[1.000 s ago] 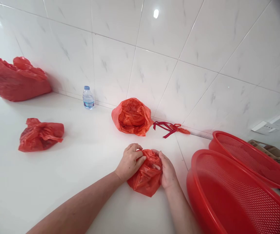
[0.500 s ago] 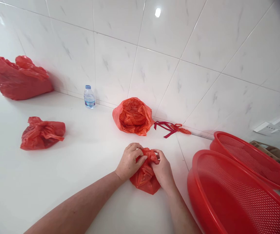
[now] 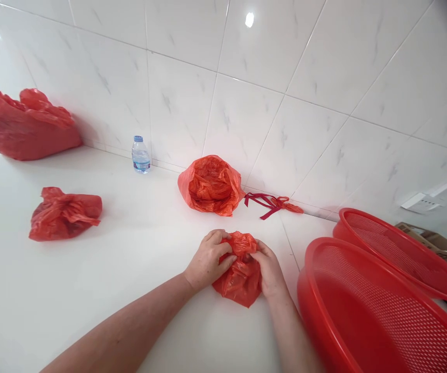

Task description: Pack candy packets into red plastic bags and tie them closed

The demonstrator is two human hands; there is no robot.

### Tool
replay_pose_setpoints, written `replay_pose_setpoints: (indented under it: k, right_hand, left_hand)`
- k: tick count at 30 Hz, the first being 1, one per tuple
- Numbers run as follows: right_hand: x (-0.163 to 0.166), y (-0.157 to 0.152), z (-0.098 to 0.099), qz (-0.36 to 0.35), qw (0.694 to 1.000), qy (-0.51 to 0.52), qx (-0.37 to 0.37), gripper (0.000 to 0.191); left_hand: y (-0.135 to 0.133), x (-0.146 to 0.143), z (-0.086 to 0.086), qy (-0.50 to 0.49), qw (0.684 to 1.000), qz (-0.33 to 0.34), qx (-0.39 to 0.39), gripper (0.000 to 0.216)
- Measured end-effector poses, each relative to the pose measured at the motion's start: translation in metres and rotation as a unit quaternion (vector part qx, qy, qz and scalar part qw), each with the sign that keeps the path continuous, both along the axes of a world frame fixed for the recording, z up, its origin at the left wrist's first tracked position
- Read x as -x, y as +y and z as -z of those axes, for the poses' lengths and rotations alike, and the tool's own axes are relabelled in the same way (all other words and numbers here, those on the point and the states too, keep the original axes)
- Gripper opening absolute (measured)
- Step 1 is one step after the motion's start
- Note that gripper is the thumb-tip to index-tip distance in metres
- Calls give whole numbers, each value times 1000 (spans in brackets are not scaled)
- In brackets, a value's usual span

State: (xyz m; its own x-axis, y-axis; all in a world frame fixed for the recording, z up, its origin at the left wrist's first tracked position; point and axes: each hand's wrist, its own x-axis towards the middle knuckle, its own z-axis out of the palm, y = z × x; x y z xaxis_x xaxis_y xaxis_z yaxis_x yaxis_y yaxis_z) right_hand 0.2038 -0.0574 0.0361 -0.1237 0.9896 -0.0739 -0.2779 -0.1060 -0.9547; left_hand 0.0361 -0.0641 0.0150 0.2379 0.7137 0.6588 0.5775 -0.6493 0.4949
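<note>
A small red plastic bag (image 3: 241, 282) sits on the white table between my hands, its top gathered and crumpled. My left hand (image 3: 211, 259) pinches the bag's upper left edge between thumb and fingers. On the other side, my right hand (image 3: 268, 267) grips the upper right edge, its fingertips partly hidden behind the plastic. What the bag contains cannot be made out. Just beyond, a second red plastic bag (image 3: 184, 189) stands with its mouth wide open, showing crumpled red plastic inside.
Dark red ribbons (image 3: 264, 202) lie by the tiled wall. A water bottle (image 3: 141, 155) stands at the back, with a knotted red bag (image 3: 66, 215) and a large red bag (image 3: 32, 132) to the left. Two red mesh baskets (image 3: 324, 290) and a cardboard box (image 3: 437, 243) occupy the right.
My hands have moved slightly apart, and the bag's gathered top is spread wider between them. My right hand has shifted a little to the right. The view has turned slightly.
</note>
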Motion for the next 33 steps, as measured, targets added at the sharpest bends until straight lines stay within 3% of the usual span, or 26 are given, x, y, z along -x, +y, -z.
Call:
replay_pose_setpoints:
  k: [4, 9, 14, 21, 24, 27, 30, 33]
  right_hand:
    - [-6, 4, 1, 39, 990, 137, 20, 26]
    - [-26, 19, 11, 130, 981, 143, 26, 30]
    - [-37, 28, 19, 141, 975, 173, 22, 29]
    - [-35, 31, 27, 144, 975, 166, 43, 30]
    - [-33, 31, 33, 138, 983, 114, 36, 38]
    - [-26, 32, 38, 119, 992, -44, -2, 32]
    - [-17, 30, 41, 39, 955, -294, -26, 31]
    - [-12, 30, 45, -19, 919, -391, -41, 37]
  left_hand:
    - [2, 6, -4, -13, 999, -34, -23, 17]
    - [10, 37, -13, -55, 988, -121, -76, 33]
    - [23, 71, -15, -121, 966, -220, -57, 43]
    - [32, 73, -7, -165, 954, -248, -34, 36]
    - [28, 65, -5, -166, 956, -233, -61, 10]
    - [19, 51, -6, -103, 980, -165, -47, 51]
    - [12, 34, -3, -9, 998, -60, -16, 86]
    - [11, 26, 3, 50, 999, 15, 12, 77]
